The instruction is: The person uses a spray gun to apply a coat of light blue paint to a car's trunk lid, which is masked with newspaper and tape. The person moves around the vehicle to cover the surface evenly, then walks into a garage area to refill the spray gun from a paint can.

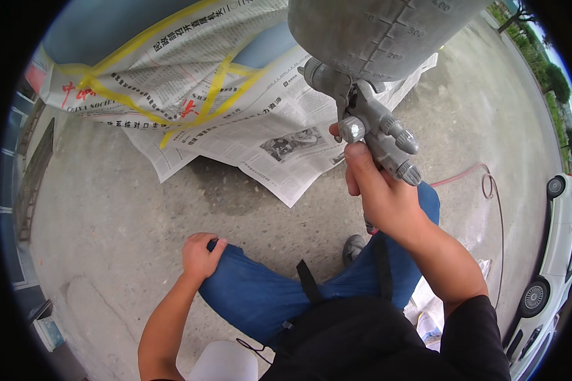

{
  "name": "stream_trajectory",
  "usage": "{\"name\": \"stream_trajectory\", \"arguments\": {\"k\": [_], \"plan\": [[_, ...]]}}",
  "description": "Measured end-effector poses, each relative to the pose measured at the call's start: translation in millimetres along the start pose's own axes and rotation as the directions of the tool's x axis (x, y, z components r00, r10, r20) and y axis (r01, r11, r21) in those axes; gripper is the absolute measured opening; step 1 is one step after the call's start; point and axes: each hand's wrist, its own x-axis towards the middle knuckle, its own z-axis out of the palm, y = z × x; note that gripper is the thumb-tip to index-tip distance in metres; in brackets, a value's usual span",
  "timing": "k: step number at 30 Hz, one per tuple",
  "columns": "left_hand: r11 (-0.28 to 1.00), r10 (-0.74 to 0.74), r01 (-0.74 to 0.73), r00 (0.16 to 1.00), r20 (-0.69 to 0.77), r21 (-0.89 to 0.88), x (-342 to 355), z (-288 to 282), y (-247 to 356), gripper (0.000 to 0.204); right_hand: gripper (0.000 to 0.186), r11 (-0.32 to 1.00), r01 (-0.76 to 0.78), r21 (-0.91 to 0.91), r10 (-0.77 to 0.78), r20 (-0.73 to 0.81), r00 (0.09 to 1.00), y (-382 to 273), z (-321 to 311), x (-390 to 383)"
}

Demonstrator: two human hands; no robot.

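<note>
My right hand is closed round the handle of a metal paint spray gun, raised in front of my right knee. A large grey cup with measuring marks sits on top of the gun and runs past the upper edge of the view. My thumb lies by a round knob at the gun's back; the trigger is mostly hidden. My left hand rests on my left knee, thumb apart, fingers partly out of sight over the knee. Ahead, newspaper sheets held with yellow tape cover parts of a smooth blue-grey surface.
A thin reddish hose loops over the concrete floor on the right. Further right stands a white car. The edge of a white seat shows beneath me, and more paper lies beside my right thigh.
</note>
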Motion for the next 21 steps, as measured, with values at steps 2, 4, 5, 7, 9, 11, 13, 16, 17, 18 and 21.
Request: {"name": "stream_trajectory", "arguments": {"k": [2, 4, 5, 7, 9, 11, 13, 16, 17, 18, 21], "plan": [[1.000, -0.011, 0.011, 1.000, -0.002, -0.014, 2.4, 1.7, -0.4, 0.033, 0.034, 1.000, -0.016, 0.023, 0.015, 0.036, 0.999, -0.8, 1.8, 1.7], [1.000, -0.009, 0.009, 1.000, 0.002, -0.018, 5.1, 2.8, -0.9, 0.033, 0.033, 0.993, -0.101, 0.068, 0.093, 0.108, 0.990, -5.9, 1.6, 5.6], [1.000, -0.003, 0.003, 1.000, 0.001, -0.022, 6.5, 3.7, -1.3, 0.033, 0.034, 0.989, -0.127, 0.077, 0.117, 0.129, 0.985, -6.2, 1.8, 7.8], [1.000, 0.006, -0.006, 1.000, 0.000, -0.025, 7.8, 4.2, -2.8, 0.033, 0.037, 0.985, -0.146, 0.087, 0.133, 0.144, 0.981, -2.5, 3.1, 11.2], [1.000, 0.007, -0.007, 1.000, -0.007, -0.023, 8.2, 5.1, -3.3, 0.033, 0.038, 0.989, -0.128, 0.073, 0.119, 0.124, 0.985, 0.0, 3.7, 12.8], [1.000, 0.007, -0.007, 1.000, -0.008, -0.022, 8.3, 6.2, -5.0, 0.033, 0.036, 0.994, -0.096, 0.048, 0.092, 0.082, 0.992, 1.6, 1.9, 12.8], [1.000, 0.011, -0.012, 1.000, -0.005, -0.026, 9.5, 7.4, -6.1, 0.033, 0.032, 0.999, -0.039, 0.012, 0.039, 0.016, 0.999, 3.6, -0.5, 10.0], [1.000, 0.015, -0.015, 1.000, -0.004, -0.022, 10.2, 6.9, -5.5, 0.033, 0.032, 1.000, -0.027, -0.002, 0.027, -0.021, 0.999, 4.8, -6.6, 7.5], [1.000, 0.012, -0.012, 1.000, -0.005, -0.017, 9.6, 7.4, -6.5, 0.033, 0.033, 0.999, -0.040, 0.005, 0.040, -0.006, 0.999, 4.5, -7.2, 6.6], [1.000, 0.013, -0.013, 1.000, -0.008, -0.015, 9.4, 7.8, -6.6, 0.033, 0.033, 0.998, -0.053, 0.014, 0.053, 0.012, 0.999, 2.2, -8.4, 6.2], [1.000, 0.014, -0.015, 1.000, -0.007, -0.013, 10.3, 7.4, -4.2, 0.033, 0.034, 0.992, -0.106, 0.063, 0.099, 0.103, 0.990, -3.1, -8.1, 5.5]]}}
